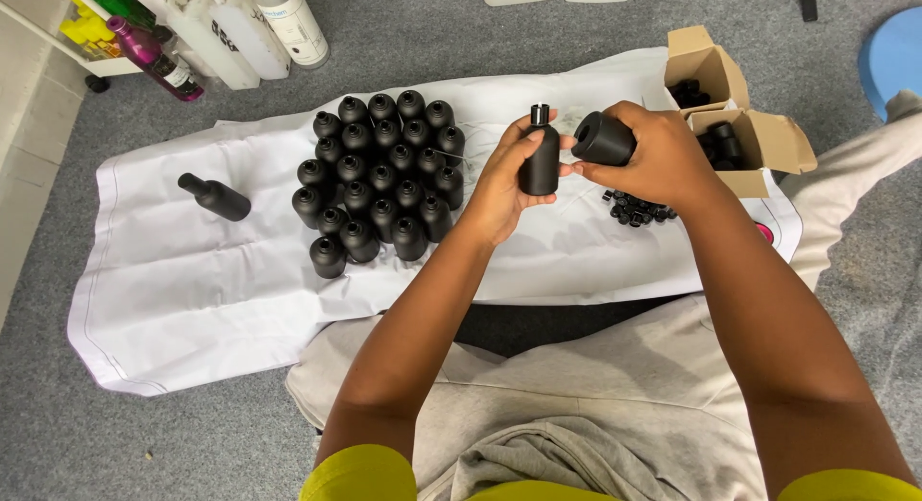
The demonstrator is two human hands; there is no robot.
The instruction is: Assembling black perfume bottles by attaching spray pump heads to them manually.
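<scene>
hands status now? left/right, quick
Left hand: closed around an upright black bottle.
Right hand: closed around a second black bottle, held on its side.

a cloth [192, 280] lies on the floor [58, 434]. a cluster of bottles [379, 179] stands on its middle, one bottle [214, 196] lies to their left, small caps [636, 211] right, two open boxes [735, 117] at the right edge.
</scene>
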